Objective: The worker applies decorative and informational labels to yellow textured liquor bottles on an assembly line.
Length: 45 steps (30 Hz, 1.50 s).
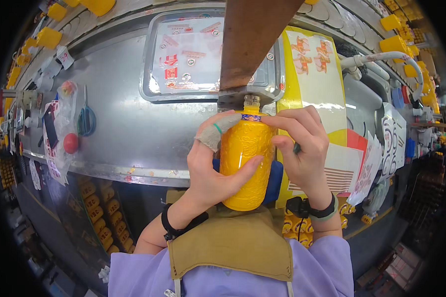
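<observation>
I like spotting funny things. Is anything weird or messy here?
The left hand has grey tape wrapped round its forefinger, unlike the bare right hand. Both hold a yellow bottle. Label sheets lie fanned unevenly at the right.

clear tray (153,59) at upper centre carries white sheets with red labels (186,54); tall yellow-and-white label sheet (314,74) right of centre; white printed sheets (394,136) far right; blue neck band (251,117) on the centre bottle.
</observation>
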### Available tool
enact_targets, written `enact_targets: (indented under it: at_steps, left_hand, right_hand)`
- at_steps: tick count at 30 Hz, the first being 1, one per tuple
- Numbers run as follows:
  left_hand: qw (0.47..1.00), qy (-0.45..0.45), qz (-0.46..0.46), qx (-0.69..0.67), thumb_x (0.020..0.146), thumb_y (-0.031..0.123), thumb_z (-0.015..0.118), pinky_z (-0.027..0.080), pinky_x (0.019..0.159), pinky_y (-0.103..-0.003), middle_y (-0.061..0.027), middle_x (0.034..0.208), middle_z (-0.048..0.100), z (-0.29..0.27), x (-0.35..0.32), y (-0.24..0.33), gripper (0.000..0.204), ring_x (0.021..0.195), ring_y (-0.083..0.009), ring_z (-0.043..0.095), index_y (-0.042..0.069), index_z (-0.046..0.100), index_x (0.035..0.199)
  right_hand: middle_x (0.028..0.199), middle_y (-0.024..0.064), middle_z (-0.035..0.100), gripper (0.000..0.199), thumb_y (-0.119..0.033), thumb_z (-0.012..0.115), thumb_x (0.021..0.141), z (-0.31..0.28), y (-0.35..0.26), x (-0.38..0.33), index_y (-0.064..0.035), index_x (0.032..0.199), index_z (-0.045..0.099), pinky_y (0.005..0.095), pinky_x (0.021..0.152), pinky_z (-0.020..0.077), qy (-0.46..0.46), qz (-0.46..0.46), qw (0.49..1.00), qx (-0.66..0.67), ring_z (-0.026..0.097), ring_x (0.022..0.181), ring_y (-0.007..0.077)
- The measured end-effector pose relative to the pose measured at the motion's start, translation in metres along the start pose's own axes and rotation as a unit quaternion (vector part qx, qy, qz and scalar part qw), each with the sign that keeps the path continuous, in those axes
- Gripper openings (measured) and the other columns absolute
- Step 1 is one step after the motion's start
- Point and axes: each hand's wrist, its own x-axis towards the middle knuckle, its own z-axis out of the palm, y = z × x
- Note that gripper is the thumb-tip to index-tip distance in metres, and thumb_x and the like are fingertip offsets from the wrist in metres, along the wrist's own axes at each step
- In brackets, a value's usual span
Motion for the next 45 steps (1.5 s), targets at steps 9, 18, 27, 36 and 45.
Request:
enact_targets:
  at_steps: [9, 18, 27, 36, 45]
  left_hand:
    - [0.991, -0.009, -0.036, -0.130, 0.083, 0.003, 0.073, 0.037, 0.119, -0.043, -0.0184, 0.145, 0.051, -0.012, -0.004, -0.023, 0.072, 0.137, -0.0298, 0.050, -0.005, 0.043, 0.147]
    - [0.999, -0.018, 0.010, 0.032, 0.075, 0.011, 0.088, 0.046, 0.109, -0.041, -0.0207, 0.137, 0.056, -0.002, 0.002, 0.011, 0.074, 0.129, -0.0332, 0.056, -0.005, 0.052, 0.139]
    - [0.999, -0.019, 0.037, 0.026, 0.077, 0.008, 0.085, 0.044, 0.111, -0.041, -0.0207, 0.139, 0.054, -0.002, 0.000, 0.005, 0.072, 0.130, -0.0309, 0.055, -0.005, 0.052, 0.139]
    - [0.997, -0.034, 0.046, 0.043, 0.078, 0.010, 0.083, 0.043, 0.111, -0.042, -0.0205, 0.139, 0.054, -0.004, 0.002, 0.005, 0.067, 0.130, -0.0323, 0.054, -0.003, 0.054, 0.137]
    - [0.997, -0.030, 0.051, 0.042, 0.079, 0.012, 0.082, 0.042, 0.110, -0.045, -0.0190, 0.135, 0.057, -0.003, 0.006, 0.008, 0.062, 0.127, -0.0351, 0.053, 0.000, 0.058, 0.134]
  right_hand:
    - [0.090, 0.0081, 0.065, 0.023, -0.023, 0.078, 0.087, -0.012, -0.004, 0.006, -0.0092, 0.106, 0.078, 0.0369, 0.072, 0.0485, 0.001, 0.035, 0.999, -0.025, 0.058, 0.082, 0.0271]
    - [0.099, 0.0079, 0.067, 0.030, -0.026, 0.080, 0.084, -0.002, -0.006, 0.012, -0.0092, 0.108, 0.078, 0.0367, 0.072, 0.0501, -0.010, -0.019, 1.000, -0.006, 0.059, 0.085, 0.0262]
    - [0.107, 0.0116, 0.067, 0.031, -0.023, 0.073, 0.092, 0.005, -0.004, -0.011, -0.0070, 0.118, 0.076, 0.0352, 0.075, 0.0508, -0.014, 0.061, 0.995, 0.072, 0.061, 0.086, 0.0255]
    - [0.109, 0.0118, 0.066, 0.029, -0.023, 0.069, 0.096, 0.006, -0.002, -0.012, -0.0074, 0.120, 0.076, 0.0340, 0.076, 0.0510, -0.020, 0.071, 0.991, 0.108, 0.061, 0.088, 0.0240]
    - [0.110, 0.0110, 0.065, 0.030, -0.027, 0.067, 0.098, 0.008, -0.001, -0.013, -0.0080, 0.119, 0.076, 0.0333, 0.076, 0.0506, -0.021, 0.074, 0.991, 0.110, 0.061, 0.088, 0.0238]
